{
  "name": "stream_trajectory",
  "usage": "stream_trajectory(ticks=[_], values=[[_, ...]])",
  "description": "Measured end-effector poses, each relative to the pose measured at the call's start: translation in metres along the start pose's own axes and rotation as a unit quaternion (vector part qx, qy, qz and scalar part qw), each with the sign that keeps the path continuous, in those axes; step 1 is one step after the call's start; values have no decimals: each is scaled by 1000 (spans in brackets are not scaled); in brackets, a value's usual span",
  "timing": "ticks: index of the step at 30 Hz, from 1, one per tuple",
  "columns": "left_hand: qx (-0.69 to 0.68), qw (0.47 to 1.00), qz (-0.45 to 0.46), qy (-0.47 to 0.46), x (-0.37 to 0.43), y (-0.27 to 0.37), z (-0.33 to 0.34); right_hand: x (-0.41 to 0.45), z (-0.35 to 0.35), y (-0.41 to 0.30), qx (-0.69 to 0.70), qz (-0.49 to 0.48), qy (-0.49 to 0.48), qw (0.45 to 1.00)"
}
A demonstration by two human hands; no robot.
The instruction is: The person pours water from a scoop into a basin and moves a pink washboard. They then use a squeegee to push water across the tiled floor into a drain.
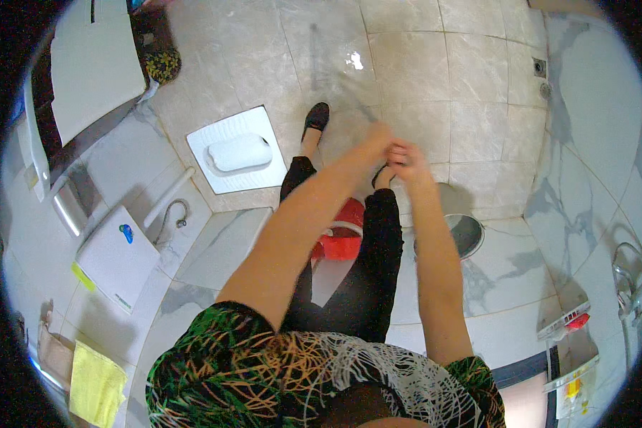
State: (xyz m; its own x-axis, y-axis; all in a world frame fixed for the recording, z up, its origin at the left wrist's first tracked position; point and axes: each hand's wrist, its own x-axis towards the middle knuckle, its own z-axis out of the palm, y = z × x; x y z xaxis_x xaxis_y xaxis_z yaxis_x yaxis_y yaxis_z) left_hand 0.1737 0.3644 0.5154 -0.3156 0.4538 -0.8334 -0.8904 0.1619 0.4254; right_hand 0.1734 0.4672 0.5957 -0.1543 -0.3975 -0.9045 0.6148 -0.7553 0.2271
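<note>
Both arms reach forward over the tiled floor. My left hand [381, 140] is blurred and meets my right hand [405, 159] in front of my right shoe; whether something lies between them cannot be told. A thin, blurred grey rod or handle [359, 101] seems to run from the hands up and left across the floor, its far part very faint. Behind the hands, between my legs, stands a red bucket [342, 249]. A grey bucket [466, 235] is beside my right forearm.
A white squat toilet [241, 151] is set in the floor to the left. A white cistern [119, 259] hangs on the left wall near a hose. Shower fittings [632, 278] and a shelf [564, 321] are on the right wall. A floor drain [539, 67] lies at upper right.
</note>
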Motion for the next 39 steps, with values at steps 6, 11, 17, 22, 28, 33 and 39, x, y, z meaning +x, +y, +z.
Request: stream_trajectory(ticks=[6, 11, 17, 22, 28, 33, 39], values=[[633, 723, 274, 13, 103, 28, 192, -118, -89, -122, 67, -62, 8, 996], [507, 841, 171, 74, 112, 42, 186, -131, -42, -95, -120, -143, -11, 982], [-235, 966, -25, 109, -60, 33, 130, -116, -35, -31, -236, -80, 14, 968], [-176, 954, -139, 198, -87, -20, 17, -31, -15, 44, -211, 57, -24, 976], [-223, 968, -57, 102, -27, -5, 131, -100, -58, -41, -192, -27, 37, 980], [125, 978, 132, 105, 74, 34, 265, -153, -135, -181, -181, -14, 112, 977], [181, 971, 111, 113, 85, 80, 290, -195, -113, -223, -209, -101, 55, 971]])
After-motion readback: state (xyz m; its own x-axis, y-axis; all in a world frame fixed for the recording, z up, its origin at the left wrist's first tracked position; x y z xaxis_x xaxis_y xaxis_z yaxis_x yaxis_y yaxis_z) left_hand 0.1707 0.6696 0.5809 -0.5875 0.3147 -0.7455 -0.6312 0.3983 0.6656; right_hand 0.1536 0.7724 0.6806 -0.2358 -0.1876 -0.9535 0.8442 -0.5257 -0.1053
